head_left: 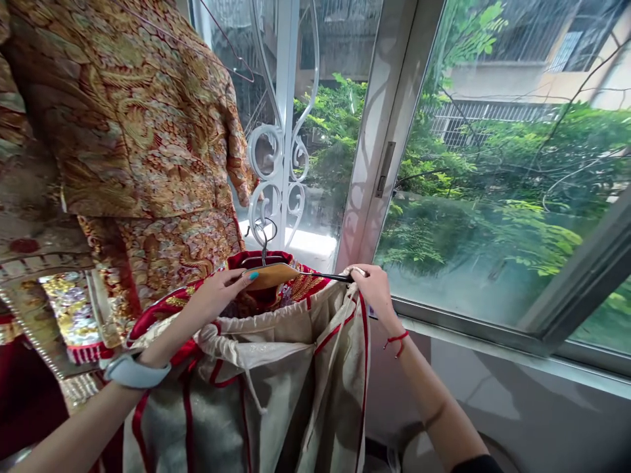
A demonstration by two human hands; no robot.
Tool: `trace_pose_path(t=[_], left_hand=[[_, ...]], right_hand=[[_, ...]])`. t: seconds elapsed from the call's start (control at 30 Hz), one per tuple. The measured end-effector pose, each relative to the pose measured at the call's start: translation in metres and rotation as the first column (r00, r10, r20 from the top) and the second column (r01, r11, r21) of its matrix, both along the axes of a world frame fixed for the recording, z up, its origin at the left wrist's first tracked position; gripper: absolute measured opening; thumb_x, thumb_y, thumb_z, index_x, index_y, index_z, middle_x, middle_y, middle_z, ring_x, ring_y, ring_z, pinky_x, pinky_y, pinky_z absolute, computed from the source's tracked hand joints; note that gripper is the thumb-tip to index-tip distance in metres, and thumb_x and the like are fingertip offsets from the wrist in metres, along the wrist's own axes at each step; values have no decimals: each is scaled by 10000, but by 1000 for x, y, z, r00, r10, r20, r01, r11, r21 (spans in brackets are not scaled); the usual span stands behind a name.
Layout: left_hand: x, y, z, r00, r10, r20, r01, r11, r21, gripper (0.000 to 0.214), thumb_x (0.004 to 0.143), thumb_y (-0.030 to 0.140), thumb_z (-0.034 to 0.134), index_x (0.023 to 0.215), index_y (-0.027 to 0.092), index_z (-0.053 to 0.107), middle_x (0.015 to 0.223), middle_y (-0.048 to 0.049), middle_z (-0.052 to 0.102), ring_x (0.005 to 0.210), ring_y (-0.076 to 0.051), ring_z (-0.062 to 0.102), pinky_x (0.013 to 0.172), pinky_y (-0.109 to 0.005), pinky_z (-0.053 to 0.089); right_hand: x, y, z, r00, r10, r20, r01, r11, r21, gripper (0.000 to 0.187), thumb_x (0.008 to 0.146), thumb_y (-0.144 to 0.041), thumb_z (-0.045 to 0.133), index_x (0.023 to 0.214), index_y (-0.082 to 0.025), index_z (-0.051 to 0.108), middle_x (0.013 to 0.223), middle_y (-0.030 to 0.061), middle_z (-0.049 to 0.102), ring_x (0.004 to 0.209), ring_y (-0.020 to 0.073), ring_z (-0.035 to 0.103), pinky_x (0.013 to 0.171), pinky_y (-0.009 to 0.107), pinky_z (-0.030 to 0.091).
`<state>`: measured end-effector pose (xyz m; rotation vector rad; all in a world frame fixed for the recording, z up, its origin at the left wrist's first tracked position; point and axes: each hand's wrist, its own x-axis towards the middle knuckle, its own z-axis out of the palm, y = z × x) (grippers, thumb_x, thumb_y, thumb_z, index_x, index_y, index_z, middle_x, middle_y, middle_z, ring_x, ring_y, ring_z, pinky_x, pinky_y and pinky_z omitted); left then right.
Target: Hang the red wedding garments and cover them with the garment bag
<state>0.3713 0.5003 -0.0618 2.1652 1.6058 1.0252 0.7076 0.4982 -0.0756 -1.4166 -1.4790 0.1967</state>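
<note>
A wooden hanger [274, 274] with a metal hook hangs on the white scrolled window grille [277, 172]. A red and gold garment with a beige lining [276, 387] is draped on it. My left hand [221, 293] rests on the hanger's left side, fingers lying along the wood and cloth. My right hand [371, 284] is closed on the hanger's dark right end and the cloth's edge there. A pale watch sits on my left wrist and a red string on my right wrist.
A gold and red embroidered jacket [133, 125] hangs at the left, with a matching skirt below it. A sliding window [493, 164] fills the right, trees and buildings outside. The sill [493, 355] runs below it over a white wall.
</note>
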Motion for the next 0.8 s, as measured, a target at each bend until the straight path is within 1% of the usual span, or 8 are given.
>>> trace_pose_path(t=[0.07,0.13,0.27,0.4,0.5,0.6,0.67,0.8], left_hand=[[-2,5,1,998,-64,-7,64,998,-22,717,773,759,411,1036,173,730,699,-28,697,684,-230,610,622,-280,452],[-2,7,2,995,-94,-15,94,996,3,676,772,749,430,970,180,736,770,-34,722,725,-229,620,651,-275,453],[3,7,4,989,-129,-68,130,991,14,647,779,751,386,765,176,682,726,-37,705,684,-214,597,619,-268,429],[8,2,4,984,-138,-113,142,989,31,587,816,714,341,665,197,574,641,-17,641,601,-184,536,562,-263,384],[10,-4,3,989,-79,-125,84,996,39,560,825,698,318,645,208,522,605,-19,609,582,-188,525,546,-271,372],[11,-7,4,994,-56,-90,61,997,53,559,817,697,322,700,206,562,650,-30,636,613,-198,548,560,-277,386],[13,-3,8,993,-95,-77,93,995,-25,572,765,734,377,668,206,573,617,-27,624,585,-193,544,537,-276,383],[24,9,16,985,-164,-58,148,965,-217,579,650,748,538,674,182,657,523,-16,596,491,-180,522,470,-272,357]], right_hand=[[14,5,-1,971,99,-217,-117,991,-72,310,672,-284,479,729,-161,758,735,61,739,701,204,625,624,261,419],[29,9,4,903,135,-409,-212,966,-150,300,613,-288,504,702,-135,747,620,45,692,590,184,580,557,256,406],[51,6,30,842,156,-517,-279,945,-170,219,559,-277,582,664,-148,724,517,-6,608,480,133,482,490,240,358],[43,-14,62,903,189,-387,-257,958,-131,231,609,-266,537,676,-152,727,525,-7,603,481,131,483,484,238,329],[15,-38,70,990,91,-108,-95,995,-24,245,659,-238,505,670,-161,737,596,22,665,541,158,541,515,252,339],[-13,-53,58,981,-78,175,61,993,102,236,721,-225,516,706,-182,747,679,54,714,597,184,574,569,279,358],[-21,-52,44,962,-74,261,48,993,104,261,756,-209,490,730,-198,749,710,57,729,621,190,587,600,291,368],[-12,-32,22,993,47,104,-53,997,59,264,741,-231,510,794,-197,767,838,62,770,771,218,663,714,302,439]])
